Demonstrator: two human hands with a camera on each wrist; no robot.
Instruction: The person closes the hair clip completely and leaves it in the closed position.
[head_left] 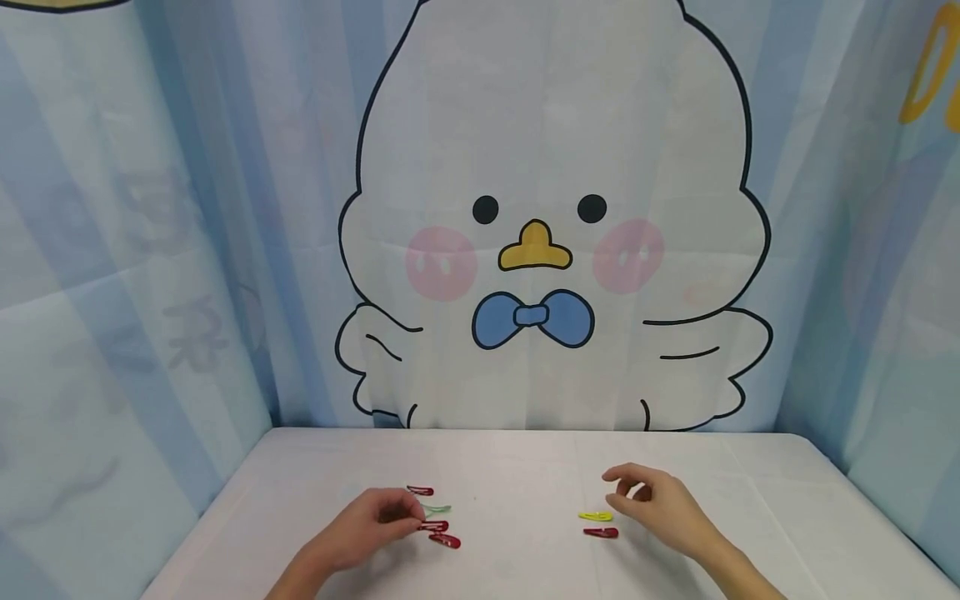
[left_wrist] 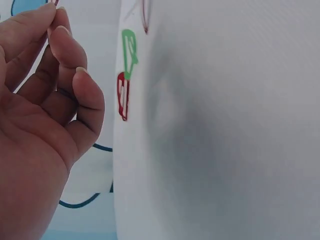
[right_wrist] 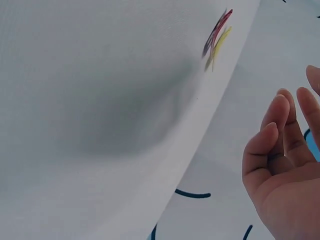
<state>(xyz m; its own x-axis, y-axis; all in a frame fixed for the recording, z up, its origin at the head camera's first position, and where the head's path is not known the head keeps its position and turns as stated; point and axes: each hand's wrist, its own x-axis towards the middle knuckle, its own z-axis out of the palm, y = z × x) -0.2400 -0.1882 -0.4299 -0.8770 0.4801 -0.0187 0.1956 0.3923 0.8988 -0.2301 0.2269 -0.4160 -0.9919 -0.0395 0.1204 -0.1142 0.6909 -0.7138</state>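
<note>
Well, the left hand reaches low over the worktop, palm inward, thumb and fingers pinching 1 red clip. The right hand hovers, fingers loosely bent and parted, near 1 yellow clip and 1 dark red clip. I count 2 other red clips and 1 green clip by the left hand.

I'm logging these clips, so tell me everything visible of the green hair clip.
The green hair clip looks metallic and slim: rounded at one end, narrower at the other, slotted, with a strip seemingly sprung out sideways. It lies on the table beside the left hand, which does not grip it. In the left wrist view it meets a red clip; real contact is unclear.
</note>
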